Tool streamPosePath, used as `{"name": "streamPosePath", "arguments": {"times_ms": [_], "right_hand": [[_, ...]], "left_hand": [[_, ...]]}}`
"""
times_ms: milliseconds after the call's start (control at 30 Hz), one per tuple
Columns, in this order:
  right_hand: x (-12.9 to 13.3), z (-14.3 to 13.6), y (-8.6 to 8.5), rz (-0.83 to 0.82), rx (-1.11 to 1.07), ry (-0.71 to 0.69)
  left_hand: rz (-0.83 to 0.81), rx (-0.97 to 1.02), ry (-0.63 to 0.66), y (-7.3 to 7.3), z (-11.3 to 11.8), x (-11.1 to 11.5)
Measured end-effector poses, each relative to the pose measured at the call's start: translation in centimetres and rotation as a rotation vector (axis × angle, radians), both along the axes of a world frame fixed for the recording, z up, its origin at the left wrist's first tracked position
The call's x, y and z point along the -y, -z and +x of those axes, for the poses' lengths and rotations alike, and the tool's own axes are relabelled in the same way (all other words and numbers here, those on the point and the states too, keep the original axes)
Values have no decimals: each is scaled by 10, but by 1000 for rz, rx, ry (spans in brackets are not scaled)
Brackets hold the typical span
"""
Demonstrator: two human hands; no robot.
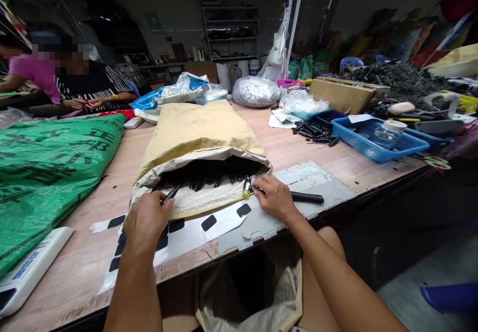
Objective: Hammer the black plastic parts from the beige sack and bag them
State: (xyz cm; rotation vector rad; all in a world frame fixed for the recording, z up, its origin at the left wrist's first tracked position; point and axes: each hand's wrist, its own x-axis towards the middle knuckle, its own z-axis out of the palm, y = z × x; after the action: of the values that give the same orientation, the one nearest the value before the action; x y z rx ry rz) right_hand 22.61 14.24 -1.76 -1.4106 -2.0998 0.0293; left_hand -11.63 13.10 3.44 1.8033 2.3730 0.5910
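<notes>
My left hand is closed around a slim black piece with a pointed end, at the left side of the sack's mouth. My right hand grips a small hammer by its shaft close to the head. The hammer has a metal head with a yellow-green face and a black handle that points right. Between my hands lies a tan woven sack, its mouth towards me, with several black pieces showing inside. A second open sack hangs at my lap below the table edge.
White strips with black patches and a grey mat lie in front of me. A green sack and white power strip are left. Right are loose black parts and a blue basket. People sit at far left.
</notes>
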Motion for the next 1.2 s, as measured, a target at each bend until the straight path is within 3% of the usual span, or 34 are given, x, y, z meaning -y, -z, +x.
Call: {"name": "streamPosePath", "arguments": {"times_ms": [67, 200, 300, 500, 700, 833, 1033, 1200], "right_hand": [[0, 0, 1, 0, -4, 2], [0, 0, 1, -3, -4, 5], [1, 0, 0, -4, -6, 1], [-1, 1, 3, 14, -15, -2], [-1, 2, 3, 137, -33, -90], [8, -8, -11, 187, -127, -149], [30, -37, -39, 114, -321, -302], [44, -48, -45, 112, -315, -354]], "left_hand": [[21, 4, 93, -3, 22, 15], [14, 221, 476, 6, 72, 27], [-4, 252, 580, 20, 90, 27], [41, 372, 620, 39, 85, 30], [53, 451, 627, 44, 82, 30], [46, 455, 650, 44, 82, 29], [46, 504, 637, 49, 82, 26], [71, 490, 657, 50, 81, 26]]}}
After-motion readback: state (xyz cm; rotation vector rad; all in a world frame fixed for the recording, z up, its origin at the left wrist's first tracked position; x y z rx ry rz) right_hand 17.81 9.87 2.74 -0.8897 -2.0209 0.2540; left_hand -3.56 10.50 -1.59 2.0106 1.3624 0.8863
